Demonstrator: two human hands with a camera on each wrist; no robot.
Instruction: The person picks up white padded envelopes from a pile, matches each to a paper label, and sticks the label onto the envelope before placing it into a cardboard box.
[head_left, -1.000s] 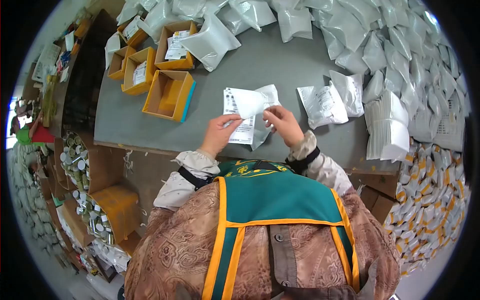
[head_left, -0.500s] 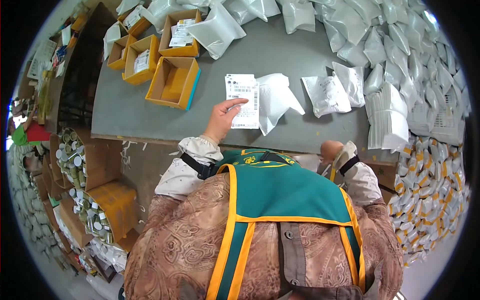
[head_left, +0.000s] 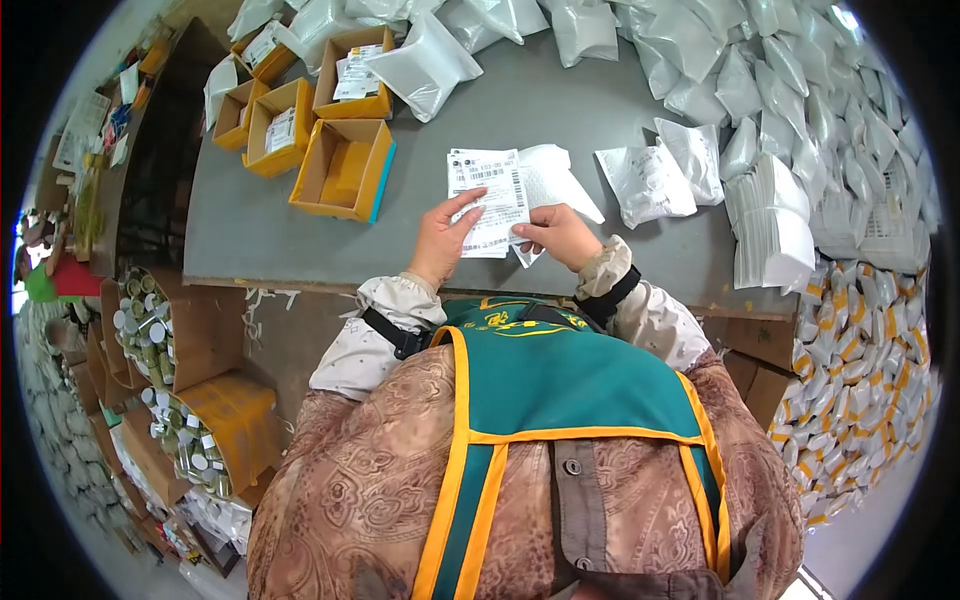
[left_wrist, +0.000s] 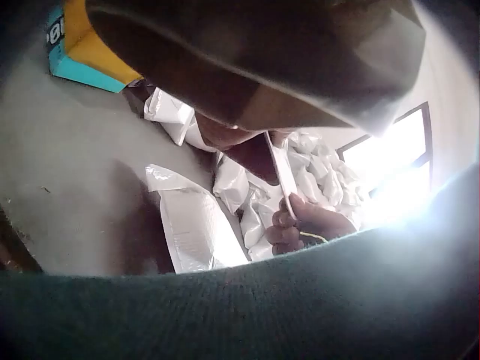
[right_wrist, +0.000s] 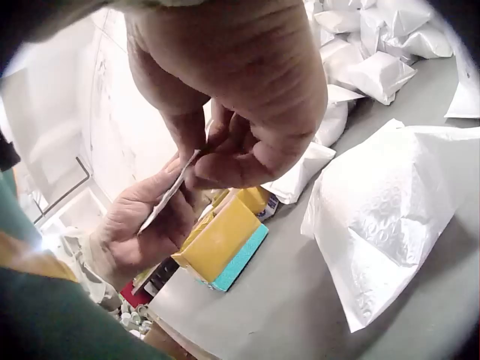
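Observation:
Printed label sheets (head_left: 492, 188) in a small stack are held above the grey table (head_left: 400, 255). My left hand (head_left: 440, 238) grips their left side, its thumb and a finger over the top sheet. At the lower right corner, my right hand (head_left: 562, 236) pinches the sheets between thumb and curled fingers. In the right wrist view the stack (right_wrist: 169, 196) shows edge-on between my right hand (right_wrist: 232, 97) and my left hand (right_wrist: 139, 229). A white padded mailer (head_left: 560, 185) lies on the table just behind and right of the sheets; the same mailer (right_wrist: 382, 217) appears in the right wrist view.
An empty yellow-edged box (head_left: 345, 170) stands at left, beside several boxes holding labels. Two filled mailers (head_left: 648, 185) and a banded stack of white envelopes (head_left: 770, 225) lie at right. White packages (head_left: 690, 45) pile along the back and right. Cartons of jars (head_left: 150, 325) stand lower left.
My right hand left the mailer, dropped to the table's front edge, then came back up to pinch the sheets. The mailer came to lie flat, and the labels' printed side is now uncovered.

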